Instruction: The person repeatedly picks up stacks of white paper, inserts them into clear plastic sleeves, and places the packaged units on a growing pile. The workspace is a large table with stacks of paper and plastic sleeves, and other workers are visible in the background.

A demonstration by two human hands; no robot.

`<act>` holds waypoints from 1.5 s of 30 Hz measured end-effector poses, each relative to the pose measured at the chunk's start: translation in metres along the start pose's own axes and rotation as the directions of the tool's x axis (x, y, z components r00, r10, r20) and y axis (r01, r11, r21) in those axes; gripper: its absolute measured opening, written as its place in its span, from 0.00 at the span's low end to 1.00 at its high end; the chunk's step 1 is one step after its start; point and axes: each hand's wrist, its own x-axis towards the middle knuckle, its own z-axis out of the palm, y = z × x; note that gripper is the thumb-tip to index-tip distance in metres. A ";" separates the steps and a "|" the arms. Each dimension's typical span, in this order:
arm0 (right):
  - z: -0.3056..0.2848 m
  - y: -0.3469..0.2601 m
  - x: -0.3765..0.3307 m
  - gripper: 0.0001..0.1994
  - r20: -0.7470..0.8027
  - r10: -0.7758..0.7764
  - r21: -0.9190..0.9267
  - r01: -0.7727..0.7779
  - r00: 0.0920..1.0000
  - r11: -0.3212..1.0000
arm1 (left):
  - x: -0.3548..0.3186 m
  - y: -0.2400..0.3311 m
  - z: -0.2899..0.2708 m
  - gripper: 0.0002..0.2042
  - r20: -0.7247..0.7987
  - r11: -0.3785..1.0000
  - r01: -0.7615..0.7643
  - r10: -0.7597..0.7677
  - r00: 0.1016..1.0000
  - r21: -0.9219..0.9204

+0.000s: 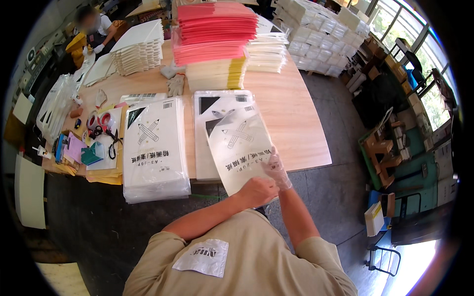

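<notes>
A white paper pack (242, 148) with crossed pencils printed on it lies slanted in a clear plastic bag, over the table's front edge. My right hand (277, 170) grips the pack's right edge; clear plastic seems to cover its fingers. Close to the right wrist, my left hand (261, 189) is closed, pinching the bag near its lower end; its fingertips are partly hidden. Beneath the slanted pack, a stack of similar packs (201, 135) rests on the table. To its left stands another stack of bagged packs (157, 143).
Pink and cream sheets (212, 34) are piled at the table's back, beside white stacks (140, 47). Scissors (112, 140), tape rolls (105, 119) and a glove (176, 85) lie to the left. A co-worker (96, 29) sits far left. Wrapped bundles (321, 37) stand behind.
</notes>
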 end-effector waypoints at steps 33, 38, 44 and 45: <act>-0.094 -0.099 -0.115 0.17 -0.113 0.218 -0.157 -0.234 0.969 0.960 | -0.133 -0.101 0.030 0.14 0.391 -0.316 0.280 -0.878 0.277 -0.907; -0.086 -0.050 -0.107 0.11 0.436 0.797 0.525 -0.838 0.417 0.151 | -0.135 -0.102 0.014 0.16 0.437 -0.343 0.320 -0.848 0.300 -0.883; -0.076 -0.061 -0.125 0.10 0.398 0.744 0.509 -0.804 0.536 0.306 | -0.139 -0.052 -0.028 0.15 0.554 -0.404 0.458 -0.790 0.262 -0.792; -0.080 -0.065 -0.127 0.10 0.413 0.743 0.487 -0.817 0.526 0.308 | -0.144 -0.048 -0.034 0.14 0.570 -0.382 0.504 -0.768 0.294 -0.775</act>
